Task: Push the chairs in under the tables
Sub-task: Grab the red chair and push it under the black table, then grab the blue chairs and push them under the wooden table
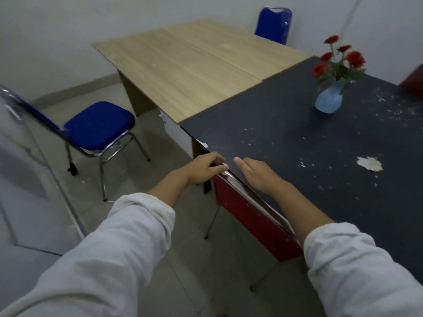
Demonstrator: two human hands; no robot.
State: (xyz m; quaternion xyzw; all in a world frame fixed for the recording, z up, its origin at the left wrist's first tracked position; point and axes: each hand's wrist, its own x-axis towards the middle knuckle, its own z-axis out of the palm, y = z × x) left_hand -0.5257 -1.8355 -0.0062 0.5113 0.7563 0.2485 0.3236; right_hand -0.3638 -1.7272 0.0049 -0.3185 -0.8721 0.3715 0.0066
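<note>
A red chair (254,221) stands pushed in against the near edge of the dark table (297,143), its backrest top flush with the table edge. My left hand (203,169) grips the left end of that backrest's chrome top rail. My right hand (256,172) lies over the table edge by the rail, fingers loosely curled; whether it grips the rail I cannot tell. A blue chair (100,126) stands pulled out on the floor to the left of the wooden table (183,72). Another blue chair (273,25) stands at the far side of that table.
A blue vase with red flowers (330,98) stands on the dark table. A dark red object (414,84) shows at the right edge. A white door (29,202) stands at the left. White walls close off the room behind the tables.
</note>
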